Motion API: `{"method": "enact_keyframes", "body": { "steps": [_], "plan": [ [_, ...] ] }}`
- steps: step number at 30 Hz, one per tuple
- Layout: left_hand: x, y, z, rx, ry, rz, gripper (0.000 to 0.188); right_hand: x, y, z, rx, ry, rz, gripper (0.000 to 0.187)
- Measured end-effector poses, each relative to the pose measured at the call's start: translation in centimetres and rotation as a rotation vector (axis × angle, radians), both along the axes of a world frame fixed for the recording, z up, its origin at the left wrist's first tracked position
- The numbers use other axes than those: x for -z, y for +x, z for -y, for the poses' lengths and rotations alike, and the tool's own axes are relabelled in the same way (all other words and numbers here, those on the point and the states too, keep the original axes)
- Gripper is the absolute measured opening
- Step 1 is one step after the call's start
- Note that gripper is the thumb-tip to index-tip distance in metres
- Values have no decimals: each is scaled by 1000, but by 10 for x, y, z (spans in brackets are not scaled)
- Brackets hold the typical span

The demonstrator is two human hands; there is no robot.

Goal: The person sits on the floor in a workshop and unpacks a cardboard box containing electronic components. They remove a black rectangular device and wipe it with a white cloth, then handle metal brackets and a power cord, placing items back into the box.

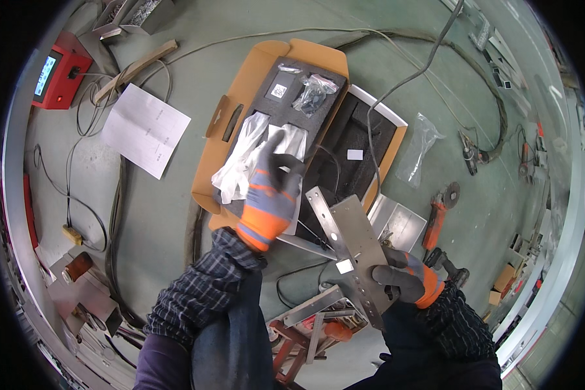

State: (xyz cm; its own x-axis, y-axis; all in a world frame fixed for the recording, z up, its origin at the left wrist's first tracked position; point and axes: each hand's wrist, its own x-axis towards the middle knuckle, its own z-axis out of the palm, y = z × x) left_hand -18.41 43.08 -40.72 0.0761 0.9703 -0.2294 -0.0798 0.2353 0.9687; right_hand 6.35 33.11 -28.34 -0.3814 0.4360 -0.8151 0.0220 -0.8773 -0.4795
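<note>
My right hand [411,278], in an orange and grey glove with dark fingers, grips the edge of a bent metal bracket [356,244]. The bracket is tilted, with a row of holes along its flange and a small white label. My left hand [270,192], gloved alike, is over an opened cardboard box [209,170], its fingers apart and nothing seen in them. Under and beside those fingers lie white plastic-wrapped parts [240,162] in grey foam. A clear bag of small dark parts [315,95] sits farther up in the foam.
A second foam-lined box [389,116] adjoins on the right. An angle grinder [441,214], a clear plastic bag [420,149] and cables lie on the right floor. Left are a paper sheet [147,130], a wooden stick [136,71] and a red device with a screen [62,71].
</note>
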Motion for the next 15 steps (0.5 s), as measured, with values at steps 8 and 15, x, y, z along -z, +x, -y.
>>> {"method": "enact_keyframes", "body": {
  "steps": [8,15],
  "plan": [
    [-50,-11,-5,119,-97,231,28,88,-14,18,272,194,146,39],
    [-51,-13,10,1094,-60,329,33,214,-16,15,807,-15,-44,43]
  ]
}}
